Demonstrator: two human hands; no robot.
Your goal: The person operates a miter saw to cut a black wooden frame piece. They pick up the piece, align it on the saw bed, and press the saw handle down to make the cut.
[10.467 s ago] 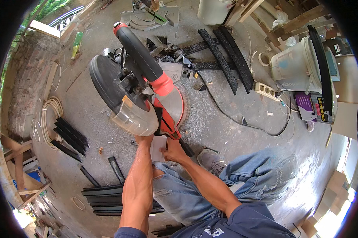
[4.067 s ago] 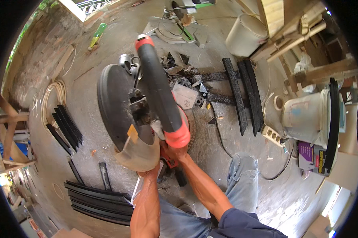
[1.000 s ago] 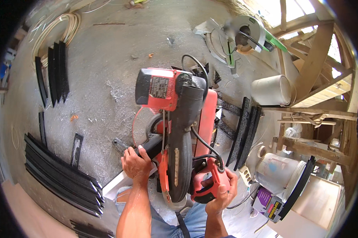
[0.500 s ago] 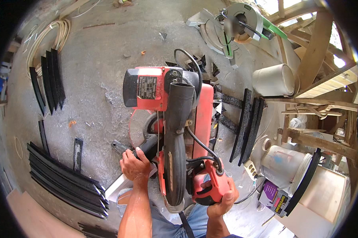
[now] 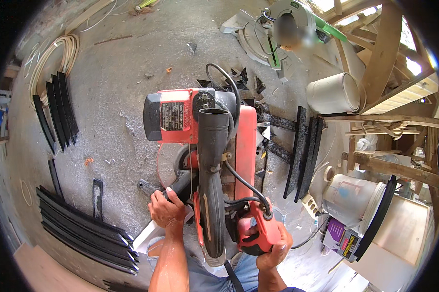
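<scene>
A red and black miter saw (image 5: 212, 175) stands on the floor in front of me, its motor housing at the far side and a black dust spout on top. My right hand (image 5: 274, 247) is closed round its red loop handle (image 5: 262, 226) at the near right. On the left of the saw, my left hand (image 5: 167, 208) is closed over a black part (image 5: 184, 181) beside the blade guard; the hand hides exactly what it grips. Below that hand a pale strip (image 5: 148, 235) runs toward the saw, partly covered by my wrist.
Several long black strips (image 5: 83, 228) lie at left, more (image 5: 63, 112) beyond them near a coiled hose (image 5: 59, 58). Black offcuts (image 5: 234, 80) lie behind the saw. At right are black bars (image 5: 297, 151), a power strip (image 5: 309, 206), buckets (image 5: 348, 194) and a green saw (image 5: 277, 34).
Both hands keep the same grips on the saw. The whole view has shifted slightly, and the saw's motor housing sits a little lower and further left in the picture.
</scene>
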